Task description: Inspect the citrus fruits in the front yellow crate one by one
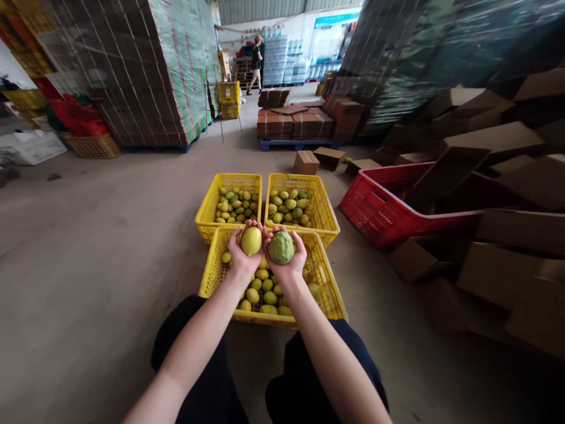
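Observation:
My left hand (242,263) is palm up, its fingers curled round a smooth yellow lemon (252,241). Beside it my right hand (288,270), also palm up, cups a larger green lemon (281,247) with bumpy skin. Both hands are held close together over the near yellow crate (332,290), which has yellow and green lemons (267,285) in it. My forearms and hands hide part of its contents. Just behind stand two more yellow crates, one at the left (206,210) and one at the right (325,210), each with lemons inside.
At the right a red crate (371,209) stands against a heap of open cardboard boxes (498,247). Flattened cartons lie on a blue pallet (291,144) ahead. Wrapped stacks (189,70) rise on both sides. A person (256,63) is at the back, near bottled water (276,59).

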Demonstrator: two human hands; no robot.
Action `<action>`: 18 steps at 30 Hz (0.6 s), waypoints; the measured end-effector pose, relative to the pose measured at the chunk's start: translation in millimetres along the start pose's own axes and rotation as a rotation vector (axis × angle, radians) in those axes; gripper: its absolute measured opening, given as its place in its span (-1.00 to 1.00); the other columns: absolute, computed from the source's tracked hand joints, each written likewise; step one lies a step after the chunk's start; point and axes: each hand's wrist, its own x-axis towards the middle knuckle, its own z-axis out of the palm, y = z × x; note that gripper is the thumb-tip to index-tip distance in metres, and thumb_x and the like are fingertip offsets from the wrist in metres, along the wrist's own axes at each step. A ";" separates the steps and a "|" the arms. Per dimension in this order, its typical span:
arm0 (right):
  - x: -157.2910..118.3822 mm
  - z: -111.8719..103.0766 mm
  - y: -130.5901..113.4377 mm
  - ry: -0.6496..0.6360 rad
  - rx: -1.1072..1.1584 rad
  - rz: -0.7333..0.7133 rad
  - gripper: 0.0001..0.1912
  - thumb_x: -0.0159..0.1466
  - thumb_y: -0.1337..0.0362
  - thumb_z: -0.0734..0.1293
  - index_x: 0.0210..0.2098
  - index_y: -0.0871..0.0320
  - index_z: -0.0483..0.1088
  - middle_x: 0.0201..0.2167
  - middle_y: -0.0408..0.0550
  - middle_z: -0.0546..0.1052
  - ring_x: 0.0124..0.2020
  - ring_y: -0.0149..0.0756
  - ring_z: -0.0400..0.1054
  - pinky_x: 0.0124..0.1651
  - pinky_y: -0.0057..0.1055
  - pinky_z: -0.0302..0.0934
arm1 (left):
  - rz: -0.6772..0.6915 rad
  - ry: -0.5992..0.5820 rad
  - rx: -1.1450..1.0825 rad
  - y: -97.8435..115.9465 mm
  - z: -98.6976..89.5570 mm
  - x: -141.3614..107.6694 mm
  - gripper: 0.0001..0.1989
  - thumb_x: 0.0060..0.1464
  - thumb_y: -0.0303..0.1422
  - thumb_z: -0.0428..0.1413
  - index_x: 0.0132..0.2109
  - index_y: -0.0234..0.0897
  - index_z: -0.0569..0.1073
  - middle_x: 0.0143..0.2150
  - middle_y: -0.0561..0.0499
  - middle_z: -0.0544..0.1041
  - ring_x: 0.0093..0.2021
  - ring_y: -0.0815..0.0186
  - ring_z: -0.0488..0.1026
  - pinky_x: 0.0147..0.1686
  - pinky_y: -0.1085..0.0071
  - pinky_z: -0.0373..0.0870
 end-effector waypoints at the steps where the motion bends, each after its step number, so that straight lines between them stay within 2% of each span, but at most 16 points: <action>1: -1.1 -0.9 -0.3 0.005 0.004 0.016 -0.88 0.11 0.25 0.25 -0.37 0.13 0.38 -0.45 -0.13 0.52 -0.44 -0.37 0.40 -0.38 -0.44 0.37 | -0.007 0.002 0.018 0.9 -0.4 -1.0 -0.77 0.09 -0.35 -0.10 -0.32 -0.25 0.45 -0.30 -0.03 0.54 -0.15 0.33 0.49 -0.12 0.39 0.44; 7: -15.0 -10.2 -13.5 0.097 -0.021 0.077 -0.79 0.06 0.29 0.26 -0.30 0.17 0.40 -0.43 -0.07 0.54 -0.41 -0.31 0.43 -0.37 -0.37 0.39 | -0.103 -0.033 0.121 6.3 -10.1 -4.5 -0.76 0.06 -0.35 -0.07 -0.27 -0.31 0.46 -0.26 -0.09 0.55 -0.15 0.28 0.50 -0.15 0.35 0.47; 9: -20.4 -13.9 -23.4 0.147 -0.016 0.048 -0.76 0.04 0.32 0.25 -0.27 0.16 0.40 -0.42 -0.07 0.55 -0.40 -0.31 0.43 -0.37 -0.37 0.39 | -0.231 -0.047 0.279 0.5 -20.1 -8.5 -0.77 0.04 -0.35 -0.05 -0.30 -0.33 0.48 -0.29 -0.11 0.55 -0.20 0.26 0.52 -0.24 0.36 0.50; 11: -25.4 -17.5 -35.5 0.177 -0.007 0.019 -0.74 0.03 0.34 0.23 -0.26 0.15 0.39 -0.43 -0.06 0.55 -0.40 -0.32 0.43 -0.39 -0.41 0.39 | -0.421 -0.056 0.569 -11.9 -38.2 -19.5 -0.82 -0.01 -0.35 0.01 -0.35 -0.31 0.49 -0.36 -0.08 0.55 -0.33 0.28 0.53 -0.35 0.41 0.50; 13: -30.3 -20.8 -48.3 0.188 -0.007 -0.008 -0.73 0.03 0.34 0.22 -0.25 0.15 0.38 -0.43 -0.06 0.54 -0.41 -0.33 0.42 -0.42 -0.45 0.38 | -0.636 -0.184 0.887 -28.2 -66.1 -39.8 -0.85 -0.06 -0.29 0.08 -0.41 -0.23 0.51 -0.41 -0.02 0.53 -0.42 0.30 0.53 -0.38 0.40 0.49; 15: -35.5 -24.0 -60.3 0.192 -0.024 -0.035 -0.73 0.04 0.34 0.21 -0.25 0.15 0.37 -0.43 -0.06 0.54 -0.41 -0.33 0.42 -0.44 -0.45 0.37 | -0.896 -0.409 1.180 -43.7 -100.9 -67.0 -0.86 -0.13 -0.21 0.12 -0.47 -0.14 0.51 -0.47 0.06 0.51 -0.42 0.26 0.55 -0.35 0.32 0.48; 17: -41.1 -26.9 -69.9 0.195 -0.045 -0.052 -0.73 0.03 0.35 0.20 -0.25 0.15 0.37 -0.43 -0.07 0.53 -0.42 -0.33 0.42 -0.45 -0.44 0.38 | -1.149 -0.638 1.450 -52.9 -133.7 -93.1 -0.80 -0.25 -0.08 0.17 -0.58 -0.07 0.46 -0.61 0.13 0.43 -0.48 0.20 0.54 -0.41 0.24 0.46; 18: -44.1 -28.1 -73.5 0.195 -0.052 -0.054 -0.73 0.03 0.35 0.20 -0.25 0.15 0.37 -0.44 -0.07 0.53 -0.43 -0.32 0.42 -0.45 -0.43 0.38 | -1.181 -0.711 1.562 -53.8 -145.3 -102.5 -0.74 -0.31 -0.02 0.18 -0.64 -0.06 0.41 -0.68 0.16 0.38 -0.55 0.19 0.52 -0.47 0.21 0.45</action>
